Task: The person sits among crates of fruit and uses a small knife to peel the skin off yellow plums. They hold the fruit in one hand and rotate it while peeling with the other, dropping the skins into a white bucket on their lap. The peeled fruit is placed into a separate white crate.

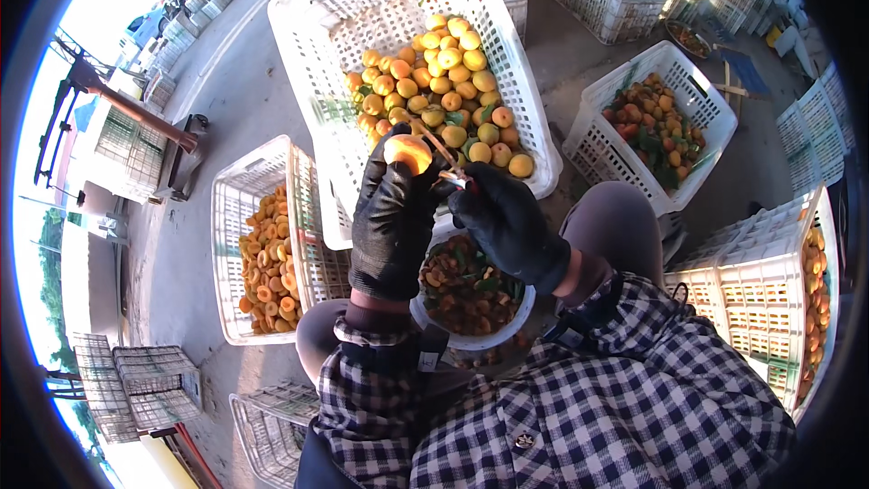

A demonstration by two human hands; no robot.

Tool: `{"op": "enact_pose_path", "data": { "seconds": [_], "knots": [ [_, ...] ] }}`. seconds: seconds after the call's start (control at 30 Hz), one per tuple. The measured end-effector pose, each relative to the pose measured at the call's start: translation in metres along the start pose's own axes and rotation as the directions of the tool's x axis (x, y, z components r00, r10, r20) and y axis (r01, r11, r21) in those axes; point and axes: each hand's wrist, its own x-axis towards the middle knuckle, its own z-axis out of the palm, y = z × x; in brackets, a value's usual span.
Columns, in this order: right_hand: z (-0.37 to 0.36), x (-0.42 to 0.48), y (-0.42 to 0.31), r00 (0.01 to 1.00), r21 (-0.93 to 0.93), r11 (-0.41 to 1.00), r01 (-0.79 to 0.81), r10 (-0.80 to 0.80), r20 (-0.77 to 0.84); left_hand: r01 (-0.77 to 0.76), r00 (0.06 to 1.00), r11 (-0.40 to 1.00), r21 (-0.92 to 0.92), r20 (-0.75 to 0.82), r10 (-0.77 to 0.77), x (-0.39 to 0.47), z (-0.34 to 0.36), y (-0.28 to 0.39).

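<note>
My left hand [394, 231], in a black glove, grips an orange-yellow apricot [408, 153] between thumb and fingers. My right hand [506, 224], gloved in black too, is closed on a small tool [455, 180] with a shiny metal part; its exact kind cannot be told. A thin brown twig or stem [432, 139] slants up from the tool beside the fruit. Both hands are close together above the near edge of a large white plastic crate [546, 166] with whole apricots [448, 75]. Below them stands a round white tub [475, 339] with brownish fruit scraps and leaves.
Left is a white crate [220, 272] of halved apricots [268, 272]. To the right stand a crate [719, 129] of reddish fruit with leaves and a tall crate [733, 305] with orange fruit. More crates [604, 7] line the back; my knees flank the tub.
</note>
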Motion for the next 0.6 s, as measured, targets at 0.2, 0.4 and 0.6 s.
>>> {"op": "enact_pose_path", "data": {
  "seconds": [0.2,0.4,0.6],
  "knots": [
    [-0.004,0.000,0.002,0.997,-0.091,0.996,0.011,-0.004,0.077,0.068,0.998,0.996,0.066,-0.001,-0.068,-0.001,-0.007,0.004],
    [-0.001,-0.002,0.001,0.986,-0.007,0.994,-0.112,0.112,0.120,0.112,0.994,0.988,-0.104,0.006,-0.112,0.003,-0.011,-0.009],
    [0.005,-0.001,0.003,0.997,-0.116,0.992,-0.057,0.063,0.048,0.149,0.989,0.962,-0.230,0.041,-0.144,0.002,-0.008,-0.016]
  ]
}}
